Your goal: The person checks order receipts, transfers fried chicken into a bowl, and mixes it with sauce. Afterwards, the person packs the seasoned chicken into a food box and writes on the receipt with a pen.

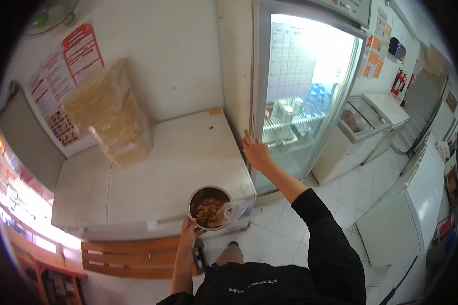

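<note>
My left hand (189,233) is closed around the handle of a metal pot (190,206) near the bottom middle of the view. Brown chunks of food (208,211) lie inside the pot. Something clear, like a plastic bag or cup (234,210), hangs over its right rim. Further up, my right hand (258,154) reaches out with fingers stretched, holding nothing. It is at the left edge of a tall lit fridge (261,76); whether the fingertips touch the frame I cannot tell. Cans (287,113) and blue-capped bottles (318,96) stand on the fridge shelf.
A white chest freezer (188,147) stands ahead, bearing a large plastic-wrapped bundle (114,117). Below its front edge is a wooden bench (132,259). Another chest freezer (336,147) is beyond the fridge, and a white cabinet (397,223) stands at the right on the tiled floor.
</note>
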`<state>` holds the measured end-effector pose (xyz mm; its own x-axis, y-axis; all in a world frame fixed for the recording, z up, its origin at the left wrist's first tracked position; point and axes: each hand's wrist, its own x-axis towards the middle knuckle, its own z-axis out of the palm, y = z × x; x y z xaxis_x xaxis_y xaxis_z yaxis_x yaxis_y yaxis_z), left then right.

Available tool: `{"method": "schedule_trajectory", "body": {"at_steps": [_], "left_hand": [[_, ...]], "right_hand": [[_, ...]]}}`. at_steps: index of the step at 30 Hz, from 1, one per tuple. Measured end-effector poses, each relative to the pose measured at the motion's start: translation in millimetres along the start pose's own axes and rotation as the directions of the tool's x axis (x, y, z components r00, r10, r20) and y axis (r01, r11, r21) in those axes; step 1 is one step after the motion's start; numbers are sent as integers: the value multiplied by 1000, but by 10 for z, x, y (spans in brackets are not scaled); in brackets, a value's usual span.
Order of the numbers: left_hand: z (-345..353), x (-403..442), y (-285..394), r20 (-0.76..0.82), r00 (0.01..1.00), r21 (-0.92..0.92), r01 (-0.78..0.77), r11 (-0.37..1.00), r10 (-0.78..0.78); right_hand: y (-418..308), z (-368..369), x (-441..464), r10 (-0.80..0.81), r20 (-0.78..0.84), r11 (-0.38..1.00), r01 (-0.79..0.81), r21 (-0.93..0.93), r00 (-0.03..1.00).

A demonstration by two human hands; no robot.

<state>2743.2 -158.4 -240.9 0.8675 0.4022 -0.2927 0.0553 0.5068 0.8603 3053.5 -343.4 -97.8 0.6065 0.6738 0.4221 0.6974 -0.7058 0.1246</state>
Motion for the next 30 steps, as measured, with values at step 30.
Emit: {"method": "schedule_trajectory", "body": {"at_steps": [30], "left_hand": [[323, 2300, 1212, -72, 847, 695, -336, 635, 527]], "right_hand": [[729, -135, -2608, 820, 529, 9, -929, 369, 218]]}}
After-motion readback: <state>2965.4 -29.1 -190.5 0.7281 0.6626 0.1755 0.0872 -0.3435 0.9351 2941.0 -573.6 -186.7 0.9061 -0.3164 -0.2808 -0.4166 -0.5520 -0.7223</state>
